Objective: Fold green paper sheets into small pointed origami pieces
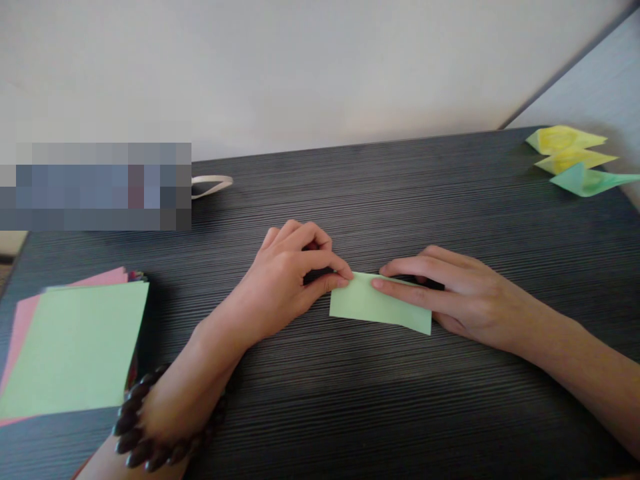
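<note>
In the head view, the paper (380, 305) lay mid-tabletop (320, 413). The left hand (285, 283) had its grip pinched on the upper-left corner; the right hand (465, 293) had fingertips at the upper edge (pinching or merely resting, I couldn't tell). Even pressure, edges aligned, seemed best.

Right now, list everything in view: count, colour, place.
Table: 1, dark, across the view.
Small paper: 1, light green, centre.
Top sheet: 1, light green, near left.
Lower sheet: at least 1, pink, near left.
Dark item: unclear count, beneath sheets.
Folded papers: 2 yellow, 1 green, far right.
Loop: 1, whitish, far left.
Blurred patch: 1, bluish, far left.
Wall surfaces: 2, pale, back and right.
Bead bracelet: 1, dark, lower left.
Left hand: 1, pinching small paper.
Right hand: 1, touching it.
</note>
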`<state>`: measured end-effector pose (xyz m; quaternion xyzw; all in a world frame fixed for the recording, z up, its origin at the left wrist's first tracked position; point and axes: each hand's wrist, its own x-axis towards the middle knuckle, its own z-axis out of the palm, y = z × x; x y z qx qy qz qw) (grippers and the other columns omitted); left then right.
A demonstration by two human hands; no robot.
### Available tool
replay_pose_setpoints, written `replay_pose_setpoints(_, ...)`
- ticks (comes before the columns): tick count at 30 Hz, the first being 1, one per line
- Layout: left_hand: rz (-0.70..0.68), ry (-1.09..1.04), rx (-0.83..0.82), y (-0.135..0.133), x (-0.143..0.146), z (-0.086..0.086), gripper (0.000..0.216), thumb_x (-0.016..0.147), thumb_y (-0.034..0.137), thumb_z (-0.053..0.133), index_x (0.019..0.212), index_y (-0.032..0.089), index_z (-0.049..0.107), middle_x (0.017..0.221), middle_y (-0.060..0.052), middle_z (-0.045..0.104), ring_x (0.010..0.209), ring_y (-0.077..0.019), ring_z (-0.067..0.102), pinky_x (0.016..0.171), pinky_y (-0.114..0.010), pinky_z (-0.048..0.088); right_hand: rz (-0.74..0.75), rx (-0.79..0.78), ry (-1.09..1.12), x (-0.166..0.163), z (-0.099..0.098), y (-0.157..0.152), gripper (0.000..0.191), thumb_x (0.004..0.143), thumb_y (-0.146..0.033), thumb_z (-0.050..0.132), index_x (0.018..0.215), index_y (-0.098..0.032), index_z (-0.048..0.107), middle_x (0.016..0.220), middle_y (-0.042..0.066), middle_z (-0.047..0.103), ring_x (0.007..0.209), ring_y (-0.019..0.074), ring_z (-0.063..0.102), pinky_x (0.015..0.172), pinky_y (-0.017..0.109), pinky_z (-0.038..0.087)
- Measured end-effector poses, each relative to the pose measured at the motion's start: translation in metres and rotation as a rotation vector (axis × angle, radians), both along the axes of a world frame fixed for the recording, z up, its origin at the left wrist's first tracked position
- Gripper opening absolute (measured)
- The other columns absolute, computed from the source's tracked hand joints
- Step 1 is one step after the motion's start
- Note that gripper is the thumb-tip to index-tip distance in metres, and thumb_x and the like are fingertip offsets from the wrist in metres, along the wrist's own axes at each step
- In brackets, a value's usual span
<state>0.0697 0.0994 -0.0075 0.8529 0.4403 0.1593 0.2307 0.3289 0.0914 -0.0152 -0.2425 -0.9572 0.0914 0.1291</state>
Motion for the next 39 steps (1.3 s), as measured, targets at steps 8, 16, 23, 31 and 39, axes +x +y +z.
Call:
replay_pose_setpoints(8, -0.008, -0.006, 0.012, 0.0007, -0.0012, -0.0009, 0.011, 0.086, 0.029, 0.060, 0.087, 0.029, 0.071, 0.090, -0.001, 0.054, 0.088, -0.0174, 0.046, 0.081, -0.036, 0.034, 0.001, 0.042, -0.029, -0.0008, -0.0010, -0.0009, 0.051, 0.084, 0.001, 0.036, 0.127, -0.021, 0.053, 0.114, 0.008, 0.060, 0.078, 0.0152, 0.051, 0.070, 0.029, 0.046)
replay_pose_setpoints(16, -0.010, -0.006, 0.010, 0.0015, -0.0021, -0.0015, 0.011, 0.085, 0.030, 0.061, 0.087, 0.030, 0.071, 0.091, -0.001, 0.054, 0.089, -0.0176, 0.047, 0.083, -0.036, 0.033, -0.009, 0.039, -0.022, -0.0006, -0.0015, -0.0026, 0.050, 0.086, 0.000, 0.035, 0.128, -0.021, 0.052, 0.116, 0.008, 0.059, 0.079, 0.0158, 0.049, 0.072, 0.030, 0.044)
replay_pose_setpoints(23, -0.005, 0.007, 0.009, -0.0006, -0.0009, -0.0002, 0.013, 0.083, 0.036, 0.062, 0.090, 0.029, 0.070, 0.092, -0.001, 0.054, 0.090, -0.0184, 0.047, 0.084, -0.037, 0.033, -0.005, 0.035, -0.027, -0.0016, -0.0019, -0.0019, 0.049, 0.086, 0.000, 0.035, 0.127, -0.021, 0.053, 0.116, 0.008, 0.058, 0.080, 0.0168, 0.048, 0.071, 0.030, 0.044)
replay_pose_setpoints(31, -0.001, 0.032, 0.012, -0.0004, -0.0002, -0.0015, 0.018, 0.080, 0.041, 0.066, 0.091, 0.029, 0.069, 0.094, -0.001, 0.054, 0.093, -0.0190, 0.047, 0.083, -0.036, 0.032, 0.004, 0.030, -0.025, -0.0018, -0.0016, -0.0024, 0.047, 0.086, -0.001, 0.036, 0.126, -0.019, 0.054, 0.116, 0.009, 0.059, 0.078, 0.0172, 0.048, 0.070, 0.031, 0.044)
replay_pose_setpoints(39, 0.002, 0.036, 0.023, -0.0016, -0.0010, -0.0027, 0.017, 0.079, 0.043, 0.066, 0.091, 0.031, 0.069, 0.095, -0.001, 0.053, 0.094, -0.0193, 0.046, 0.083, -0.036, 0.032, -0.018, -0.023, -0.045, 0.0031, -0.0007, -0.0019, 0.047, 0.085, -0.005, 0.043, 0.128, -0.020, 0.053, 0.120, 0.011, 0.056, 0.086, 0.0195, 0.050, 0.074, 0.033, 0.047)
